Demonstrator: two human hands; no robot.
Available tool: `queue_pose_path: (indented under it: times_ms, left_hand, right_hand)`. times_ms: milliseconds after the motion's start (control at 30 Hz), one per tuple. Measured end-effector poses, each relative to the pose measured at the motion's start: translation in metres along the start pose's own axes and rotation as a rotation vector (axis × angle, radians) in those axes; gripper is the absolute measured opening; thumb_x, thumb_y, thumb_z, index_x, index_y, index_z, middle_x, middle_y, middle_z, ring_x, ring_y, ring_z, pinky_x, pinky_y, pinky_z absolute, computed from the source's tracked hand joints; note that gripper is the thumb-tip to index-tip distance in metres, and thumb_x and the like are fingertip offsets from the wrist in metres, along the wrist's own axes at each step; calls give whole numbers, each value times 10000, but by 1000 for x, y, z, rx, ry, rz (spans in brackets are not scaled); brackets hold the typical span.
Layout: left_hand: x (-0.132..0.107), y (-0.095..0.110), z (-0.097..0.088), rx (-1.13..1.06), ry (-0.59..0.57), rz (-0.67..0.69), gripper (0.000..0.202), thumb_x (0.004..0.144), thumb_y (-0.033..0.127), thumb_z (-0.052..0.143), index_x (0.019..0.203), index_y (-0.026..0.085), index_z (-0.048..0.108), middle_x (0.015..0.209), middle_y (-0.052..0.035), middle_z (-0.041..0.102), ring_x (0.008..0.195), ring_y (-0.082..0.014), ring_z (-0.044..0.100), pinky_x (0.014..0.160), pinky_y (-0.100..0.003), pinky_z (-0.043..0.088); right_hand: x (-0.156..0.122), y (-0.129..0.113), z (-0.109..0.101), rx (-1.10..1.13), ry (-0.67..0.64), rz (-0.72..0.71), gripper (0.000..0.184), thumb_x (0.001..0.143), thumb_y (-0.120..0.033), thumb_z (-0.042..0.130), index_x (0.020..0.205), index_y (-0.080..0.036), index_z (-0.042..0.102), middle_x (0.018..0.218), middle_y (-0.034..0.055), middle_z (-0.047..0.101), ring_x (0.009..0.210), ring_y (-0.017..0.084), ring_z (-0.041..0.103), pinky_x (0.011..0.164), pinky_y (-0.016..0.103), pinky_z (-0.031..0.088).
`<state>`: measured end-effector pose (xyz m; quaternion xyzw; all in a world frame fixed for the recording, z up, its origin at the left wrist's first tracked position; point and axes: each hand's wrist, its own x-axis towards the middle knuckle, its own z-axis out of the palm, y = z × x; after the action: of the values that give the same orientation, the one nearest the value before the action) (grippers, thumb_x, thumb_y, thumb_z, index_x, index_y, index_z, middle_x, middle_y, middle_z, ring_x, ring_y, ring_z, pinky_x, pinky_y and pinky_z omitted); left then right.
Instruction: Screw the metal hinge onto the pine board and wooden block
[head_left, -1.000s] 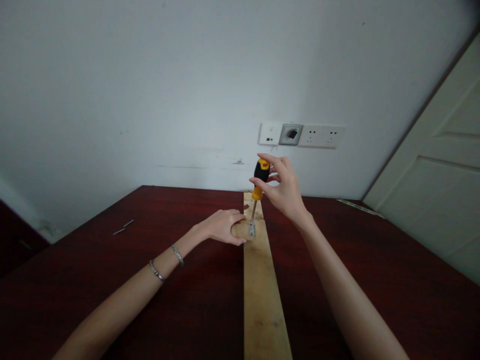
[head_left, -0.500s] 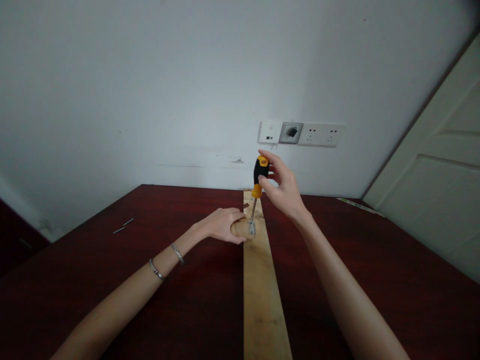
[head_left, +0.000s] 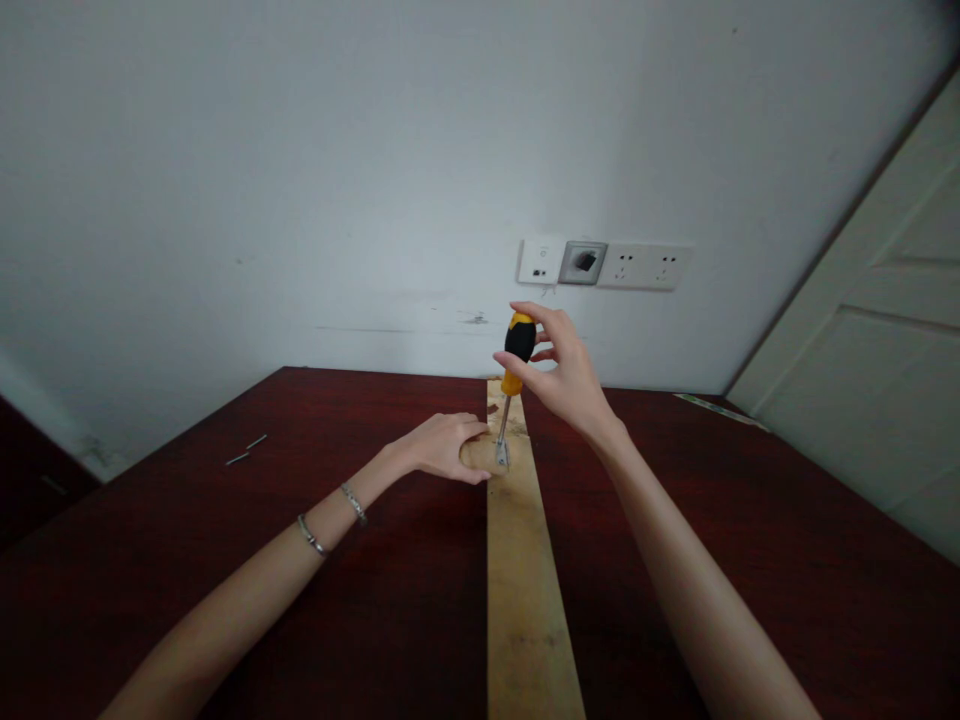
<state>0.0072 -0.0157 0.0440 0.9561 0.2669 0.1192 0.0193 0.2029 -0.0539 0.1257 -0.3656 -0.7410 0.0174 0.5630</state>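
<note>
My right hand (head_left: 568, 378) grips the black and yellow handle of a screwdriver (head_left: 519, 342), thumb on the near side and fingers round the far side. The screwdriver leans slightly, its shaft pointing down to a small metal plate (head_left: 502, 456). That plate lies where a rounded light wooden piece (head_left: 477, 456) meets a long wooden plank (head_left: 529, 590). Curled round the rounded piece is my left hand (head_left: 444, 447), thumb on the near side and fingers on the far side, fingertips at the plank's left edge. The screwdriver's tip is too small to make out clearly.
Two thin metal pieces (head_left: 247, 450) lie on the dark red table (head_left: 360, 620) at the left. A flat strip (head_left: 720, 411) rests near the back right edge. Behind the table stands a white wall with socket plates (head_left: 643, 267); a pale door (head_left: 885, 330) is at the right.
The screwdriver's handle has shifted slightly left, and my right thumb and fingers have moved round it. My left hand stays about where it was.
</note>
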Motion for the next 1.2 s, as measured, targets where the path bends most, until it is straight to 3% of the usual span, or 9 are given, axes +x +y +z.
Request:
queue_pose_path:
  times_ms: [100, 267, 467, 633, 800, 1000, 1200]
  left_hand:
    - [0, -2, 1, 5, -8, -6, 576, 697, 543, 660, 1135, 177, 583, 1047, -90, 634, 947, -264, 617, 809, -344, 477]
    - [0, -3, 2, 7, 4, -2, 576, 706, 547, 650, 1138, 173, 578, 1067, -96, 630, 962, -265, 613, 820, -344, 476]
    - [0, -3, 3, 6, -5, -2, 569, 698, 547, 656, 1117, 168, 590, 1031, -94, 628, 934, -260, 618, 807, -345, 482]
    - [1, -4, 4, 2, 0, 12, 594, 706, 549, 646, 1136, 144, 581, 1045, -106, 627, 950, -262, 613, 828, -350, 480]
    - [1, -3, 4, -1, -9, 12, 566, 704, 560, 644, 1105, 164, 594, 1006, -87, 633, 920, -255, 620, 807, -341, 481]
    - [0, -4, 4, -1, -15, -4, 574, 700, 549, 655, 1125, 169, 589, 1030, -90, 632, 942, -262, 616, 812, -343, 477]
    - [0, -6, 4, -5, -12, -9, 580, 705, 543, 653, 1142, 167, 583, 1044, -93, 628, 944, -261, 616, 802, -339, 472]
  right_hand:
    - [1, 3, 1, -19, 44, 2, 454, 761, -314, 657, 1204, -316, 554, 1130, 55, 558, 808, 177, 560, 654, 342, 547]
    - [0, 6, 2, 88, -9, 12, 506, 820, -265, 551, 1311, -318, 441, 1223, 59, 541, 907, 194, 586, 709, 362, 552]
    - [0, 8, 3, -25, 32, 12, 511, 757, -290, 659, 1245, -309, 509, 1171, 67, 536, 794, 176, 560, 671, 365, 553]
    - [-1, 8, 5, 74, -29, -2, 541, 813, -238, 550, 1331, -304, 407, 1251, 71, 519, 874, 182, 582, 731, 372, 554]
    - [-1, 6, 4, -49, 7, -36, 549, 760, -295, 663, 1273, -280, 467, 1184, 73, 530, 853, 183, 564, 734, 372, 545]
    - [-1, 3, 2, -52, -41, -65, 509, 785, -202, 609, 1264, -280, 456, 1131, 50, 558, 935, 188, 565, 821, 374, 527]
    - [-3, 3, 4, -158, -35, -2, 554, 770, -299, 676, 1279, -285, 457, 1094, 55, 489, 763, 145, 542, 740, 363, 541]
